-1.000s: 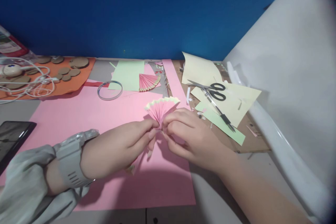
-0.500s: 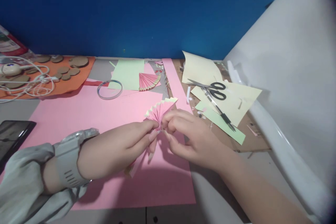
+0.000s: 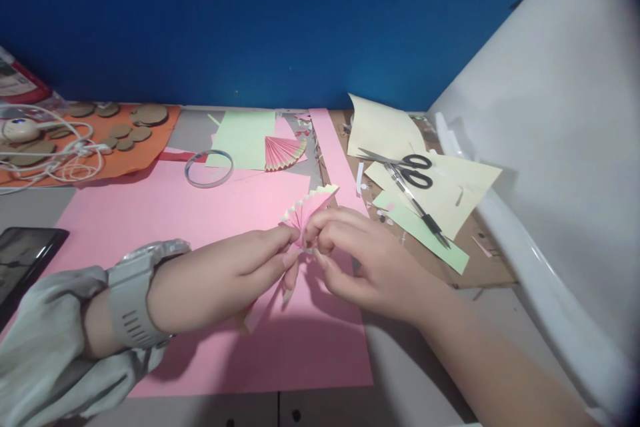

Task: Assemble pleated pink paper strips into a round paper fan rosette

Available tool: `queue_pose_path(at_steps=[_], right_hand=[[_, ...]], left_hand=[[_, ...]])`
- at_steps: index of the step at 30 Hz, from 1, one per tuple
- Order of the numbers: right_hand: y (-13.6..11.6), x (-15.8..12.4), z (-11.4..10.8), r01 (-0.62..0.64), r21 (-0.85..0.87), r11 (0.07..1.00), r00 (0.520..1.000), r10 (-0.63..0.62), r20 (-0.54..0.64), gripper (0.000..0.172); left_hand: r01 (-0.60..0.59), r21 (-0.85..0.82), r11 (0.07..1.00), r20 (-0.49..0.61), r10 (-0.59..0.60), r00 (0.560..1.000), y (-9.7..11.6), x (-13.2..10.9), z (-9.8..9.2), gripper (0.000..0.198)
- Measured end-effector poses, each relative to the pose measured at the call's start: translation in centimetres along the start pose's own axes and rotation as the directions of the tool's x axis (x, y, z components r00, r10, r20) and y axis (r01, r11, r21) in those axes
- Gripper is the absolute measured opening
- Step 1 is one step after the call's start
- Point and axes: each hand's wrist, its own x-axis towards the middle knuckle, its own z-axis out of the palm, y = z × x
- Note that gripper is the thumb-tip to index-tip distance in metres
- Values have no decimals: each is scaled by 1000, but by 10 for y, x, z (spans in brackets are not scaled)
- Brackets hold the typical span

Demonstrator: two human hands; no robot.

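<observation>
Pleated pink fan [image 3: 309,208], at frame centre above the pink sheet [image 3: 165,213], has narrowed since 1 second ago; left hand [image 3: 225,277] and right hand [image 3: 367,260] both pinch its base, gathering the folds.

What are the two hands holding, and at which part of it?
Both the left hand and the right hand pinch a small pink pleated paper fan with a yellow edge at its narrow gathered base; the fan spreads upward.
</observation>
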Motion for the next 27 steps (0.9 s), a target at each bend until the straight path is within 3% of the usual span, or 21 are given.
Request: queue_pose_path(at_steps=[4,10,13,18,22,27], right_hand=[[-1,0,-1,-9,27,1000,1000,8,12,18],[-1,-2,-3,-4,73,997,1000,5,-17,17],[-1,-1,-3,-14,57,998,1000,15,-14,12],[0,0,-2,-54,33,998,999,54,-2,13],[-1,-1,-2,-107,84,991,994,107,0,15],[-4,-4,-2,-154,258,954,985,168,-31,16]], left_hand=[[1,51,999,127,-8,992,5,2,-3,24],[55,-19,998,179,-50,983,10,5,-4,27],[90,-31,995,190,-82,978,10,6,-2,29],[-16,100,995,145,1,989,11,9,3,29],[-28,198,980,128,3,992,12,11,5,27],[-43,93,995,163,27,986,8,11,7,24]])
